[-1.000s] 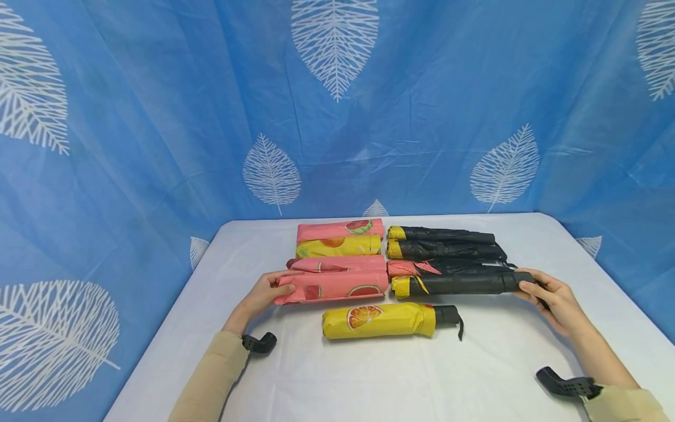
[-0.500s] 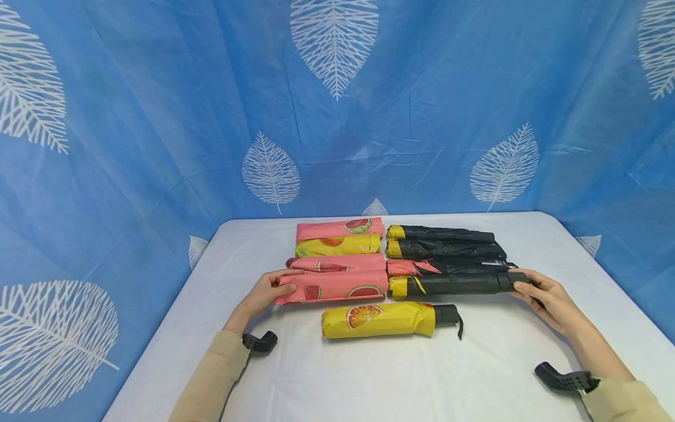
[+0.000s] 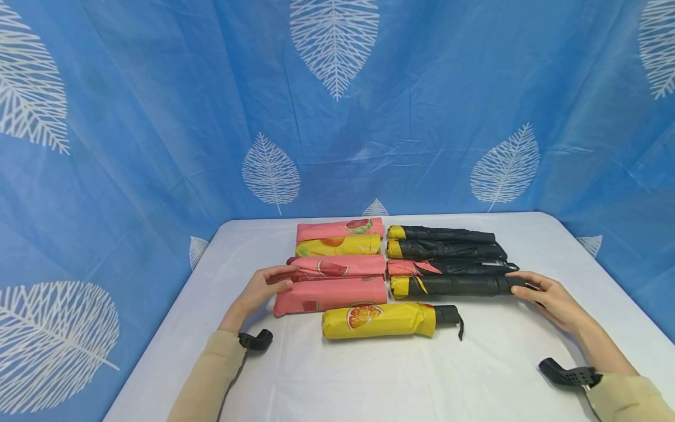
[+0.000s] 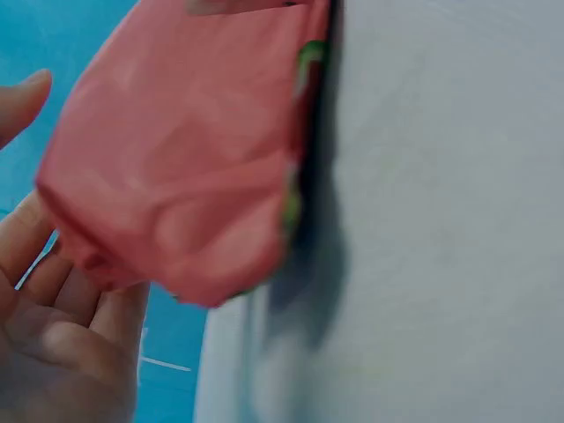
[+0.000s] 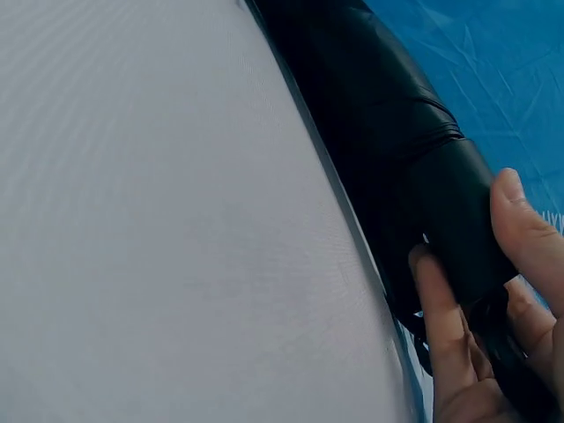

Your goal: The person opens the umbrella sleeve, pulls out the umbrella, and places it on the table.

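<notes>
Right hand pinches black umbrella handle.

No legible text, label, brand, number or sign appears in any view. The umbrellas carry fruit prints only.

White table, nine folded umbrellas
</notes>
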The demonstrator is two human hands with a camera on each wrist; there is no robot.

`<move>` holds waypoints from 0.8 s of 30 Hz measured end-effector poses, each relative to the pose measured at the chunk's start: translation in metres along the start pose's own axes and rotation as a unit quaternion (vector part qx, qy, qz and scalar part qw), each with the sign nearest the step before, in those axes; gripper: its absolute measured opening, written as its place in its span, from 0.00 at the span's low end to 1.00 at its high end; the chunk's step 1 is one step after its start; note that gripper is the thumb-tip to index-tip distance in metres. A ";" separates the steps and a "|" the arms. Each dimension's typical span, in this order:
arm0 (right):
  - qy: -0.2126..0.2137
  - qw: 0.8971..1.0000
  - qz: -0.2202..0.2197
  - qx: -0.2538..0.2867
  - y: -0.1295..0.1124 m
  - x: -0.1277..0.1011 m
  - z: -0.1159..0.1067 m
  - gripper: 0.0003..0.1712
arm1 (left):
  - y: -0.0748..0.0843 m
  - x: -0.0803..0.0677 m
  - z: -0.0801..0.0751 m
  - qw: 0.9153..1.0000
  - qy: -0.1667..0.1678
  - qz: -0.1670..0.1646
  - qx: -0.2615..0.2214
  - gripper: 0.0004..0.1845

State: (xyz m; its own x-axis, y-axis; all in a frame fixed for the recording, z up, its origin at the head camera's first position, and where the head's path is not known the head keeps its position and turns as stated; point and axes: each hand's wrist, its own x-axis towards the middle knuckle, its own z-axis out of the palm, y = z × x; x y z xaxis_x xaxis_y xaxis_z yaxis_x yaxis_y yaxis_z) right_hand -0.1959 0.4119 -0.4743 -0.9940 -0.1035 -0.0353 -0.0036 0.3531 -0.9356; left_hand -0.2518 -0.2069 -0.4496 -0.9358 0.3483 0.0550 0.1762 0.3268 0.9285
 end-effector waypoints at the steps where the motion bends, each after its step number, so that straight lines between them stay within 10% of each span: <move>1: 0.005 1.000 0.003 -0.016 0.000 0.000 0.000 0.21 | 0.002 -0.001 -0.001 1.000 0.006 0.002 0.002 0.23; 11: 0.001 0.989 -0.007 -0.148 -0.001 0.003 0.002 0.33 | 0.038 -0.006 0.009 0.992 -0.020 0.102 -0.072 0.21; 24: -0.006 0.982 -0.009 -0.189 -0.007 0.002 0.003 0.35 | 0.048 -0.008 0.063 0.975 -0.194 0.107 -0.022 0.24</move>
State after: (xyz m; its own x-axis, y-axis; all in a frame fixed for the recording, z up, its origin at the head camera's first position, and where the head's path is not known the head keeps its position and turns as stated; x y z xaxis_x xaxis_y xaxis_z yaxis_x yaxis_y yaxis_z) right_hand -0.1973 0.4062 -0.4684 -0.9921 -0.1232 -0.0257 -0.0642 0.6708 -0.7389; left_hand -0.2164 -0.1392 -0.4286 -0.6920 0.7128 0.1144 0.3339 0.1755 0.9261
